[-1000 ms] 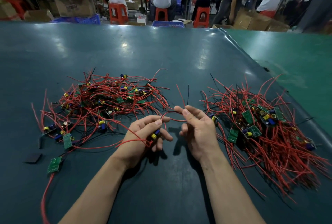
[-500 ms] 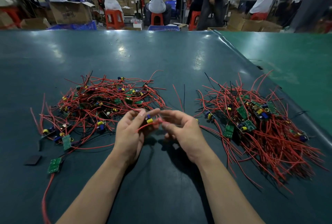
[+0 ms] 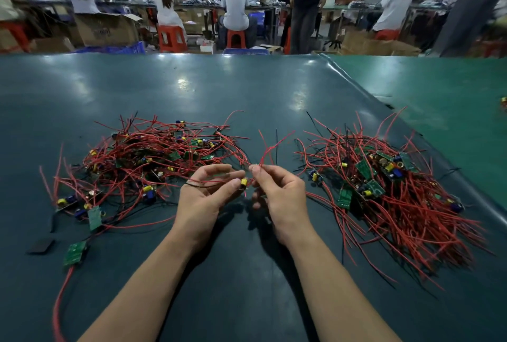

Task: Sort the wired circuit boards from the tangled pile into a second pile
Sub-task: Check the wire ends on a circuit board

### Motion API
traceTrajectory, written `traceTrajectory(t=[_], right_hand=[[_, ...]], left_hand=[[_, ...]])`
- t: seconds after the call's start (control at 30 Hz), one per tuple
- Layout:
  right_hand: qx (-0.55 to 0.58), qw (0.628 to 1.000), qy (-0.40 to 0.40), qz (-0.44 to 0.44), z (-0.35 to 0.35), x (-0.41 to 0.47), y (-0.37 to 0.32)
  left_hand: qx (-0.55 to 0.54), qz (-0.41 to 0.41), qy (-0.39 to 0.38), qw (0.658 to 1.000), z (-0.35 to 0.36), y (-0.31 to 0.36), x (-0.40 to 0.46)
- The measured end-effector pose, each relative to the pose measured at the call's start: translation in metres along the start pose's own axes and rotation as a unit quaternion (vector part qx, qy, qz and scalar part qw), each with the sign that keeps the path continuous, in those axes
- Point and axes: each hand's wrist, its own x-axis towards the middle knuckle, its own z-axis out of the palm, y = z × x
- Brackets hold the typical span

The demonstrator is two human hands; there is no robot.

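I see both hands held together just above the dark green desk (image 3: pixel 247 89), between the two piles. My left hand (image 3: pixel 204 196) has its fingers curled and pinches a small wired circuit board (image 3: pixel 243 183) between thumb and fingertips; only its yellow capacitor shows clearly, and a black wire lies across the back of the fingers. My right hand (image 3: pixel 282 196) pinches the red wires (image 3: pixel 267 149) of that board between thumb and forefinger, and their loose ends fan upward and away from me. The remaining fingers of the right hand are curled under.

To the left lies the tangled pile (image 3: pixel 142 160), a loose knot of red and black leads with green boards and yellow and blue parts mixed through it. A few boards sit apart at its near edge, one green board (image 3: pixel 74 252) trailing a long red lead toward me. To the right lies the second pile (image 3: pixel 397 191), its wires mostly streaming toward the near right. A small black pad (image 3: pixel 41 245) rests at the far left of the desk.
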Motion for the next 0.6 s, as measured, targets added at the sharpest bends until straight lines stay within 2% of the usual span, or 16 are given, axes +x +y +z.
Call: traceTrajectory(t=[0.07,0.2,0.4,0.6], right_hand=[[0.000,1.000,0.005,0.000,0.0009,0.0016,0.0010],[-0.040,0.999,-0.015,0.004,0.0017,0.0030,0.0034],[-0.069,0.998,-0.015,-0.002,0.0019,0.0093,0.0050],[-0.038,0.999,0.029,-0.022,0.0053,0.0104,0.0084]], left_hand=[[0.033,-0.010,-0.006,0.999,0.0005,-0.0005,0.0011],[-0.005,-0.017,0.002,1.000,0.0020,0.0024,0.0006],[-0.007,-0.026,-0.002,1.000,-0.0022,0.0001,0.0004],[-0.023,-0.026,-0.008,0.999,-0.0030,-0.0002,0.0028]])
